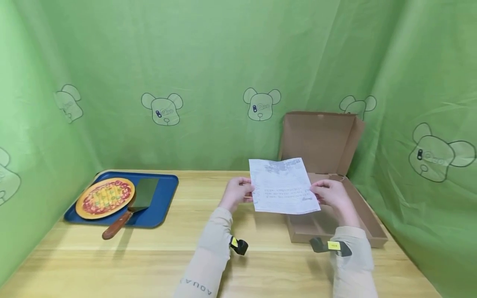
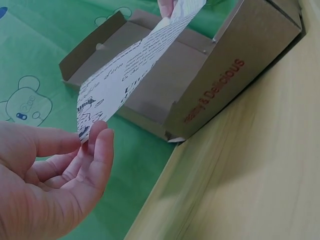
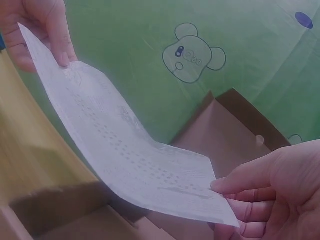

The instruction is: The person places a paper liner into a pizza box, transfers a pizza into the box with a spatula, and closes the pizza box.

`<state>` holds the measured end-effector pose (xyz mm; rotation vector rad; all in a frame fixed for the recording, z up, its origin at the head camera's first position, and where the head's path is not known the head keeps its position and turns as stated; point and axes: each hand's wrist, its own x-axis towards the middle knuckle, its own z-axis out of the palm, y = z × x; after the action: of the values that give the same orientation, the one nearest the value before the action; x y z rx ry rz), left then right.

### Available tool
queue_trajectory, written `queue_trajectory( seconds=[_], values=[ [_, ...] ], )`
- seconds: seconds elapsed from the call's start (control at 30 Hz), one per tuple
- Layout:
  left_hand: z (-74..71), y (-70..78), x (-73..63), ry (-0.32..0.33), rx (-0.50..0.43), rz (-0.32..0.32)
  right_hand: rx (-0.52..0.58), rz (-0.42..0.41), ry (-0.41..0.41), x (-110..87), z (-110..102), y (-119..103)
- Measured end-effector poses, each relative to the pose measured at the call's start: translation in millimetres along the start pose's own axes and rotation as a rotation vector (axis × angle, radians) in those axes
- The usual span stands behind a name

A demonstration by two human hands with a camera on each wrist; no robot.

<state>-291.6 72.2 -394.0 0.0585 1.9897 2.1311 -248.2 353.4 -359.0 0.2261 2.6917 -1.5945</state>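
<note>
Between my two hands a sheet of printed paper [image 1: 283, 186] is stretched in the air, overlapping the front left of an open cardboard pizza box [image 1: 372, 227] in the head view. My left hand [image 1: 237, 193] pinches its left edge between thumb and fingers, plainly seen in the left wrist view. The right hand [image 1: 331, 196] pinches the opposite edge. In the right wrist view the paper [image 3: 125, 145] sags into a gentle curve, its print showing faintly through. The box lid [image 1: 316, 140] stands raised at the back; red lettering marks the box's side [image 2: 215, 90].
On the left of the wooden table [image 1: 156, 265] lies a blue tray [image 1: 164, 207]. It carries a pizza [image 1: 106, 198] and a spatula with a wooden handle [image 1: 117, 225] that sticks out over the tray's front edge. Green curtains [image 1: 216, 54] enclose the back and sides.
</note>
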Motion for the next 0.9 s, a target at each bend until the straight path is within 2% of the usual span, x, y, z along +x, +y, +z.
queue_trajectory(
  seconds=[0.33,0.63,0.9],
  values=[
    [28.4,-7.3,4.9,0.003,-0.024,-0.011,-0.137,-0.012,-0.003,-3.8,-25,12],
    [61.0,-13.6,8.4,0.018,-0.053,-0.019,-0.143,-0.005,0.013,-5.8,-47,30],
    [85.5,-17.3,5.1,0.041,-0.097,-0.027,-0.119,0.017,0.051,-7.4,-58,43]
  ],
)
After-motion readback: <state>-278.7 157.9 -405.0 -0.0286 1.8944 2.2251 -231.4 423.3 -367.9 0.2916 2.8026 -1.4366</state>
